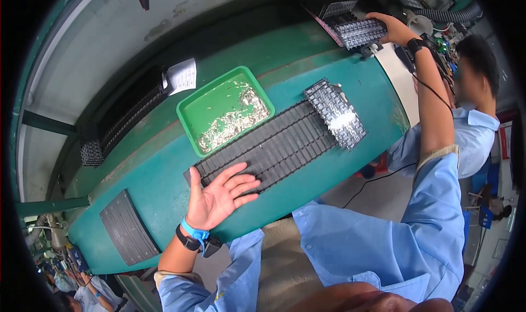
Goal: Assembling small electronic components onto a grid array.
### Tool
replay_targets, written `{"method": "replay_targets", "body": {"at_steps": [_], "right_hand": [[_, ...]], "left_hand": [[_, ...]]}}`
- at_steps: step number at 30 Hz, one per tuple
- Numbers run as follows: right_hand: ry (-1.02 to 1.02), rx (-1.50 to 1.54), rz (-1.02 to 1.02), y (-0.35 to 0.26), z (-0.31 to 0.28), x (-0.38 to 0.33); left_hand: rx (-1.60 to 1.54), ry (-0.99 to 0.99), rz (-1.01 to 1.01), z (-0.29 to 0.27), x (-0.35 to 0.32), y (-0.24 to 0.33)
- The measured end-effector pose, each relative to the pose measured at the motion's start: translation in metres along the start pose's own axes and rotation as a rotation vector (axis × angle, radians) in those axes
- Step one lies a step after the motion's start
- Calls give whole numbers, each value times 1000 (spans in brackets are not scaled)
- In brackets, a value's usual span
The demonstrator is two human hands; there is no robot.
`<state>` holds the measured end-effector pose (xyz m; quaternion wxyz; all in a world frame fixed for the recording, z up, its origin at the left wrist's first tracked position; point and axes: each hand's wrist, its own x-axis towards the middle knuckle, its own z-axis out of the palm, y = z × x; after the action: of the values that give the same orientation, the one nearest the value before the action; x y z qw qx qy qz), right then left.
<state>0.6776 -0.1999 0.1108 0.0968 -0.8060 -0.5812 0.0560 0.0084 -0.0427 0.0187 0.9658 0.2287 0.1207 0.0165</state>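
Note:
My left hand [216, 199] is palm up with its fingers spread, over the near left end of a long black slatted rack [268, 147]. Nothing lies in its palm. Across the rack's right end sits a block of black-and-silver ridged parts [339, 117]. At the far right, my right hand [390, 28] has its fingers wrapped round the end of a similar ridged block [359, 33]; the fingertips are partly hidden. Behind the rack stands a green plastic tray [183, 127] with many small silvery pieces [233, 124] scattered in it.
A black ribbed panel [129, 228] lies on the green table [181, 202] at left. Farther back are another dark rack [134, 112] and a printed sheet [183, 76]. A cable [435, 90] hangs by my right forearm. A person [471, 120] is at the right.

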Motion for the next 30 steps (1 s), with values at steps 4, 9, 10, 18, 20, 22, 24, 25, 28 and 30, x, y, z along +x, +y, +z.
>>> {"method": "replay_targets", "body": {"at_steps": [4, 9, 10, 18, 20, 22, 24, 25, 28, 30], "right_hand": [[-89, 82, 75, 55, 15, 28], [-174, 103, 92, 82, 34, 53], [-181, 109, 94, 87, 37, 55], [-284, -42, -154, 96, 29, 82], [-278, -220, -213, 95, 24, 79], [-309, -237, -244, 105, 24, 80], [-317, -251, -265, 109, 29, 85], [-342, -186, -133, 109, 42, 90], [-355, -81, 132, 111, 54, 97], [-323, -54, 115, 121, 57, 91]], "left_hand": [[19, 38, 7, 0, -5, 1], [78, 133, 85, 7, -20, -12], [107, 144, 93, 8, -21, -16], [209, 143, 64, 26, -11, -37], [237, 116, 73, 26, -3, -39], [240, 109, 51, 28, 0, -42], [246, 102, 50, 31, -5, -46], [235, 121, 51, 31, -8, -49], [224, 122, 78, 32, -16, -61], [211, 122, 80, 29, -23, -67]]}}
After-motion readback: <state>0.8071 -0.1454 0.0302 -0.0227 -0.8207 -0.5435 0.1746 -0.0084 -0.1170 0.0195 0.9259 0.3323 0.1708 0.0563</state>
